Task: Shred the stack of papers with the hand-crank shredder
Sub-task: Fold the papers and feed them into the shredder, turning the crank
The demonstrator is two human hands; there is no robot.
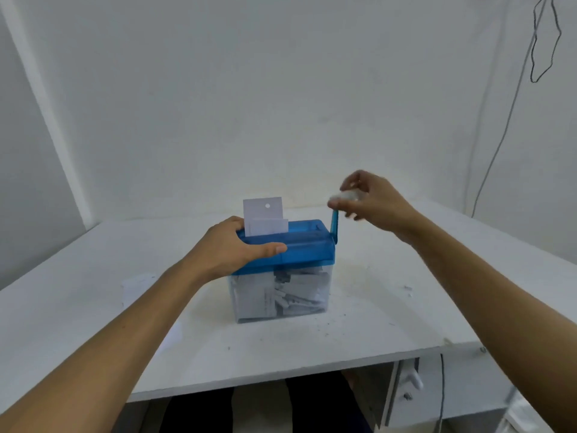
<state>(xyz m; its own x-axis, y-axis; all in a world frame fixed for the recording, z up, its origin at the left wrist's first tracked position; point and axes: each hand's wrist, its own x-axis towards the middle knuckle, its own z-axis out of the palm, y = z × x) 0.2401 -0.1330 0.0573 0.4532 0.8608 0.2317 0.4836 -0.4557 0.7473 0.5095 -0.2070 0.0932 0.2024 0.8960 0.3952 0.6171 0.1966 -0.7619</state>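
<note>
A hand-crank shredder stands mid-table, its blue lid (pixel 307 245) on a clear bin (pixel 281 295) packed with white paper strips. A white sheet (pixel 263 218) with a punched hole stands upright in the lid's slot. My left hand (pixel 231 248) grips the lid's left end, thumb along the front edge and fingers over the back. The blue crank arm (pixel 334 225) points upward at the lid's right end. My right hand (pixel 370 196) pinches the crank's white knob (pixel 345 195) at the top, blurred.
The white table (pixel 359 323) carries a few faint white sheets (pixel 137 289) to the left of the shredder. A white wall stands close behind. A dark cable (pixel 544 42) hangs on the wall at the right. A drawer unit (pixel 412 389) sits under the table's right side.
</note>
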